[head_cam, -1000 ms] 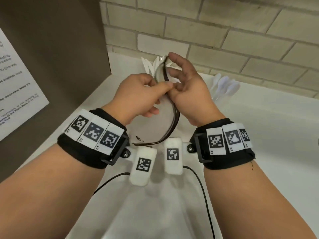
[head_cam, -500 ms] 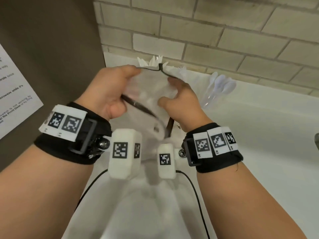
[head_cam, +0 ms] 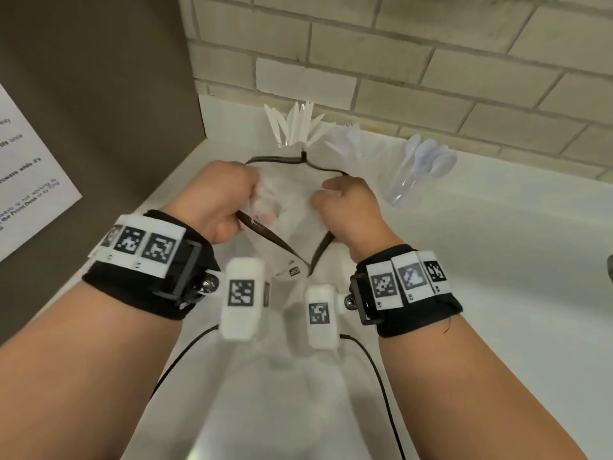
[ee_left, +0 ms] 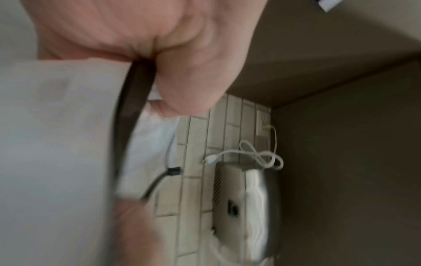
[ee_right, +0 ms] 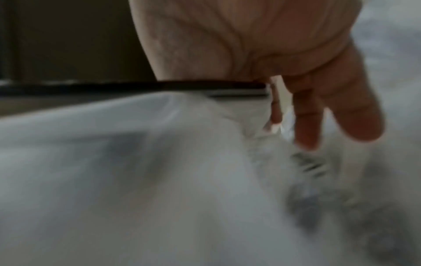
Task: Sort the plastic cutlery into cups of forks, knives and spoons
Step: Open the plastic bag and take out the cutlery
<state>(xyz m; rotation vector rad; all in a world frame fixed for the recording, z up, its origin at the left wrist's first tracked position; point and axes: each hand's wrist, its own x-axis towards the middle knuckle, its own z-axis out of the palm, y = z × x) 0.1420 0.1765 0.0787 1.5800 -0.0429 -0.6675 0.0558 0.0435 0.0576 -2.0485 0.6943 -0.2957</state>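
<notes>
Both hands hold a clear zip bag (head_cam: 292, 207) by its dark-edged mouth, just above the white counter (head_cam: 497, 260). The left hand (head_cam: 215, 200) has its fingers curled over the left rim; the right hand (head_cam: 348, 207) pinches the right rim. The mouth is pulled wide and faces up toward the head camera.

Step in hand, as I judge it — opening the bag to reach cutlery inside. The contents are too blurred in all views to tell what is left.

Orientation: the bag's long axis runs from the near corner of the dark rim, between the wrists, to the zip slider (head_cam: 302, 156) at the far side, pointing at the brick wall (head_cam: 398, 61).

Three clear cups stand near the wall: knives (head_cam: 295, 124) fan upward behind the bag, forks (head_cam: 351, 134) stand beside them, and spoons (head_cam: 428, 157) lean right, bowls up.

Next move likely calls for one hand to free itself and reach in — while the other keeps the mouth open.
</notes>
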